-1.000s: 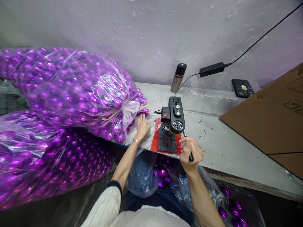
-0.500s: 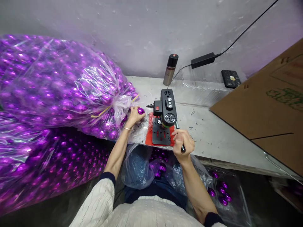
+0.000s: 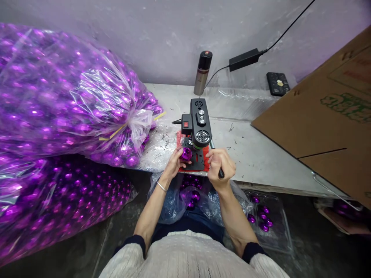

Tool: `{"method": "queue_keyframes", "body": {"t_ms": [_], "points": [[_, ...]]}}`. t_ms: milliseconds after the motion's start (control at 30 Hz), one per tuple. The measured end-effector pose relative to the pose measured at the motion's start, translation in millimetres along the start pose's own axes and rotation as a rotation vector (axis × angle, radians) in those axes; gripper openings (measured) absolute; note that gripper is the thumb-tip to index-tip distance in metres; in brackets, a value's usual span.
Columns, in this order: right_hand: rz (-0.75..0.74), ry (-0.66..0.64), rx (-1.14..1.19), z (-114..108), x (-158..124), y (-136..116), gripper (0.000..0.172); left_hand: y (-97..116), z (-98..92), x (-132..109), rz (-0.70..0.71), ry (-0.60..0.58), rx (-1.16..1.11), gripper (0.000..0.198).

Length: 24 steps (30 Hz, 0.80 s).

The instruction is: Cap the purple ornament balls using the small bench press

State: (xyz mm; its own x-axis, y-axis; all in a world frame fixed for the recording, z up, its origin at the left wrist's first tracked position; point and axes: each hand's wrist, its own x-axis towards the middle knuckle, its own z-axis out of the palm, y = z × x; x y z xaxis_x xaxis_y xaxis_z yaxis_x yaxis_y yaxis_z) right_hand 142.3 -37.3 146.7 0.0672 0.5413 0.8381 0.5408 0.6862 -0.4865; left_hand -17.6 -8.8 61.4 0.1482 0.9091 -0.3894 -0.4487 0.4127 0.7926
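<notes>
A shiny purple faceted bauble (image 3: 186, 154) is pinched in the fingers of my left hand (image 3: 174, 162), just left of the head of a small black drill press (image 3: 200, 119). The machine's slotted base (image 3: 194, 164) rests on a red sheet (image 3: 206, 165) near the table's front edge. My right hand (image 3: 222, 168) is wrapped round the lever handle (image 3: 221, 173) on the machine's right side. What sits directly under the machine's head is hidden by its body.
Large clear bags (image 3: 72, 100) of purple baubles fill the left. Behind stand a thermos-like bottle (image 3: 202, 73), a power adapter (image 3: 244, 60) and a dark phone-like slab (image 3: 277, 83). A cardboard box (image 3: 324, 116) is at right. Below, a clear tray (image 3: 278, 216) holds several baubles; more lie in my lap.
My left hand has brought the bauble from beside the tied bag rightward and nearer to me, up to the machine. My right hand stays on the lever; the view has shifted slightly.
</notes>
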Motion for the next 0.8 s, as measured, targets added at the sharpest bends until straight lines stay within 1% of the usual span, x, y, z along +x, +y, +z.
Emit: {"method": "queue_keyframes", "body": {"t_ms": [67, 133, 267, 333, 400, 500, 600, 700, 800], "points": [[-0.003, 0.000, -0.005, -0.2, -1.4, 0.8, 0.027, -0.1, 0.2, 1.6, -0.012, 0.044, 0.044, 0.055], [-0.007, -0.001, -0.004, 0.0, -2.3, 1.4, 0.027, -0.1, -0.2, 1.7, -0.025, 0.041, 0.035, 0.054], [-0.024, -0.013, 0.012, 0.2, -2.6, 1.9, 0.026, 0.7, -3.1, 0.4, -0.047, 0.012, -0.106, 0.049], [-0.026, -0.017, 0.013, 0.2, -2.6, 2.0, 0.026, 0.7, -4.8, 0.1, -0.032, 0.017, -0.153, 0.045], [-0.022, -0.018, 0.010, 0.1, -2.7, 1.9, 0.025, -0.1, -5.5, 0.1, 0.007, 0.035, -0.135, 0.047], [-0.016, -0.016, 0.007, -0.4, -2.3, 1.6, 0.026, -3.3, -3.9, 0.9, 0.064, 0.069, -0.011, 0.063], [-0.016, -0.017, 0.007, -1.2, -1.3, 1.1, 0.026, -8.6, -0.8, 2.8, 0.094, 0.083, 0.175, 0.075], [-0.015, -0.024, -0.001, -1.9, -0.8, 1.2, 0.026, -14.4, 1.2, 5.8, 0.161, 0.071, 0.365, 0.079], [-0.013, -0.022, -0.002, -2.2, -1.3, 1.6, 0.025, -17.4, 1.2, 9.5, 0.293, 0.058, 0.521, 0.075]]}}
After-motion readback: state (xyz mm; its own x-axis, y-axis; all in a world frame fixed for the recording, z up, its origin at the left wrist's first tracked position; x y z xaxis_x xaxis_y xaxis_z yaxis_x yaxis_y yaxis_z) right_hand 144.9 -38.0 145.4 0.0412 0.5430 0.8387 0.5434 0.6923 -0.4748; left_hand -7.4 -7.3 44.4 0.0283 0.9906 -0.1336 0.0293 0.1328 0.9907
